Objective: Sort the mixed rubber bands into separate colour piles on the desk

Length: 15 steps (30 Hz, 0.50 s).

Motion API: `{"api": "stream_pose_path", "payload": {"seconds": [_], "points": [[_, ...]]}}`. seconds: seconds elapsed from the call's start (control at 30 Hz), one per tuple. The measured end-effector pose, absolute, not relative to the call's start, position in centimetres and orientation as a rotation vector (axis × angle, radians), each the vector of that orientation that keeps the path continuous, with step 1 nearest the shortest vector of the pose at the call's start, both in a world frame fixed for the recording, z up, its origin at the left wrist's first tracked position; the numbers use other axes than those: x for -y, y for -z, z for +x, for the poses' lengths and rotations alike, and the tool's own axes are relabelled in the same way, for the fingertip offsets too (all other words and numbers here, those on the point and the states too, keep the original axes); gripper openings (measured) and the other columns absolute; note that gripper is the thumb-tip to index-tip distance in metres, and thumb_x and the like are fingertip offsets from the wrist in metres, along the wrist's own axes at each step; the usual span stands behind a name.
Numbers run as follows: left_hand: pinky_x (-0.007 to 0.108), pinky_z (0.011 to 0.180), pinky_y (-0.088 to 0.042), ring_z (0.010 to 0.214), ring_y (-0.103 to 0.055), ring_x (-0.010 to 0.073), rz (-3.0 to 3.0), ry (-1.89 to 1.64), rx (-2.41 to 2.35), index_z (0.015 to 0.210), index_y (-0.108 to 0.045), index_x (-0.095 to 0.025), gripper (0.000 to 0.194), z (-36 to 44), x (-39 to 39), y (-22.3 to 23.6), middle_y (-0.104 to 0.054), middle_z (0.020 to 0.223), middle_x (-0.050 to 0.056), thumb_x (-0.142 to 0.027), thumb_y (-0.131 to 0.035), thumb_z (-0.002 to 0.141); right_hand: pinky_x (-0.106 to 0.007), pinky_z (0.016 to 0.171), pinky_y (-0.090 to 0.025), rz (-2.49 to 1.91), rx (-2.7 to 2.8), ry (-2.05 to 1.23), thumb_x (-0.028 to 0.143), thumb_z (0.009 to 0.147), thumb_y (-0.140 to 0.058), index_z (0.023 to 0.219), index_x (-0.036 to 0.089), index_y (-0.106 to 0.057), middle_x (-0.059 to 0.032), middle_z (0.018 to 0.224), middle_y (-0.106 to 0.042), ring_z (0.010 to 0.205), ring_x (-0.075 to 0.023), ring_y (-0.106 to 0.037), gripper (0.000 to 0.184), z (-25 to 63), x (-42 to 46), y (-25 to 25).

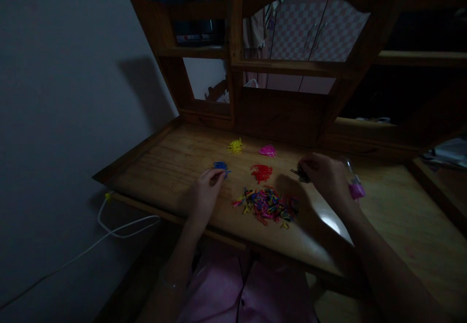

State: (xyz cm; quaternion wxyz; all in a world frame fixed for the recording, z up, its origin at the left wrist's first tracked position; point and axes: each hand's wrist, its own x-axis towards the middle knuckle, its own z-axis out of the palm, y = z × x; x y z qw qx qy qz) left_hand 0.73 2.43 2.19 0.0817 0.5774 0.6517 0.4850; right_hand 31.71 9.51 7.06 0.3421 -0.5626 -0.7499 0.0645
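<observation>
Dimly lit room, with a plain wall (pixel 54 118) well to the left of both hands' fingers and, beyond them, a wooden shelf unit (pixel 292 66) through whose openings a checked cupboard (pixel 302 26) showed. Beneath the fingers spread a wooden desk (pixel 164 167). Nearer the body than either set of fingertips, and between them, lay a mixed heap (pixel 268 205) of small, thin coloured pieces. Five smaller piles, each of one colour, lay apart from it: a red pile (pixel 261 172) between the two hands' fingers, a yellow pile (pixel 235 146) beyond the left fingertips, a pink pile (pixel 267 151) farther in between both hands, a blue pile (pixel 220 165) just beyond the left fingertips, and a black pile (pixel 302 173) at the right fingertips, partly covered by them. Sorting by colour appeared partly complete: five colours were set out separately, while the sizeable mixed heap seemed left to divide. The left hand (pixel 203 190) had thumb and finger together, apparently pinching a blue piece (pixel 228 171) that projected from the tips beside its matching pile. The right hand (pixel 327 173) curled over the black pile; whether its fingers gripped anything could not be told.
</observation>
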Motion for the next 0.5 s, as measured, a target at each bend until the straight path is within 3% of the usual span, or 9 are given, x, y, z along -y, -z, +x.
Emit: {"api": "stream_pose_path", "payload": {"seconds": [0.13,0.5], "points": [[0.032,0.084,-0.052,0.091,-0.066,0.0194,1.856,-1.407,-1.905,0.094,-0.071,-0.021,0.015,-0.4,-2.8,-2.2,-0.069,0.098,0.005,-0.027,-0.061,0.085,-0.029,0.058,-0.032,-1.621,2.079,0.168,0.023,0.086,-0.051,0.080,0.017,-0.068,-0.0074,0.082,-0.068,0.069,-0.0186,-0.059,0.019,31.9,-9.9,-6.1],[0.033,0.087,-0.049,0.097,-0.059,0.0186,2.182,-0.995,-1.540,0.099,-0.071,-0.025,0.016,3.9,0.5,-2.2,-0.064,0.098,0.004,-0.022,-0.062,0.087,-0.029,0.055,-0.026,-1.682,2.100,0.391,0.030,0.095,-0.041,0.094,0.018,-0.069,-0.0089,0.093,-0.064,0.068,-0.0166,-0.055,0.030,31.1,-8.8,-6.4]]}}
